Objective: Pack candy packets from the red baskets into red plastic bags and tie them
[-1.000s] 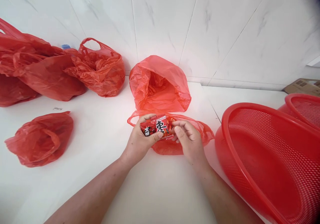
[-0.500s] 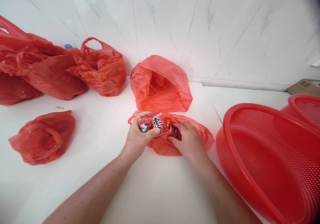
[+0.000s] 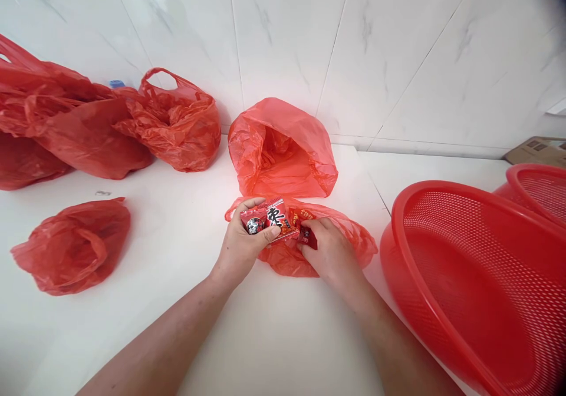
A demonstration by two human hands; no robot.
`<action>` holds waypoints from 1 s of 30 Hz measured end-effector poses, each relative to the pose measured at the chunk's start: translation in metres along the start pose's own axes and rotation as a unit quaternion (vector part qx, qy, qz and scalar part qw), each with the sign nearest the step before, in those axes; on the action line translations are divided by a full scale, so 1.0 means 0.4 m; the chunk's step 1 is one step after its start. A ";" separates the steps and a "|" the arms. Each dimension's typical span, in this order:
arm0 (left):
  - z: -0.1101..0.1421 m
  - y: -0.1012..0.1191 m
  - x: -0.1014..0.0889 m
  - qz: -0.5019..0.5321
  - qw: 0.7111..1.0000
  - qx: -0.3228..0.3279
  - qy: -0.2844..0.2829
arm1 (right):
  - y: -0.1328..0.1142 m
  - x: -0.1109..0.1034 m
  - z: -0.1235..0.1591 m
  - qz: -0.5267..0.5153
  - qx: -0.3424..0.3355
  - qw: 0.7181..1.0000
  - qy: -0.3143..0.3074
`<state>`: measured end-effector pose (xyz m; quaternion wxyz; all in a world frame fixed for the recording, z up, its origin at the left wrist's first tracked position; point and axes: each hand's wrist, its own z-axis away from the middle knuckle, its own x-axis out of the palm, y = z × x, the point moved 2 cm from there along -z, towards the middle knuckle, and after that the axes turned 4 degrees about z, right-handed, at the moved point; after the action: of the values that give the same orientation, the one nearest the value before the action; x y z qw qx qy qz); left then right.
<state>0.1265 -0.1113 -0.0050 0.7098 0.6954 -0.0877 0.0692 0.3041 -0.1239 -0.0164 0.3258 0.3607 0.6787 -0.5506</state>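
My left hand is closed around small red snack packets, its thumb pressed across their printed fronts. Beside them, my right hand pinches a small dark-red packet between thumb and fingers. An orange-red wrapper shows between the two hands; which hand bears it, I cannot tell. Under both hands a red plastic bag lies flattened on the white table. Just behind, another red plastic bag stands with its wide mouth facing me. My palms hide part of the packets.
Several filled red bags line the wall at the left, one with a looped handle. A crumpled red bag lies nearer. At the right are a large red mesh basket, a second basket and a cardboard box.
The whole view has shifted slightly, so things appear a little further left. Both hands keep their grip, and the small dark-red packet has turned slightly in my right fingers.
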 end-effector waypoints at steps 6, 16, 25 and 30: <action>0.000 0.003 0.001 0.007 1.000 -0.001 0.003 | -0.004 -0.005 0.004 -0.029 -0.014 0.999 0.027; -0.002 0.001 -0.001 0.003 1.000 -0.003 -0.002 | -0.034 -0.040 0.024 -0.168 0.000 0.980 0.108; -0.004 0.004 0.000 -0.007 1.000 0.002 0.001 | -0.036 -0.022 0.027 -0.327 0.037 0.942 0.060; -0.004 0.002 -0.001 0.006 1.000 0.004 0.004 | -0.053 -0.034 0.031 -0.381 -0.018 0.923 0.049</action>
<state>0.1261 -0.1095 -0.0042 0.7067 0.6978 -0.0887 0.0765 0.2939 -0.1406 0.0036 0.0643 0.0957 0.7900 -0.6021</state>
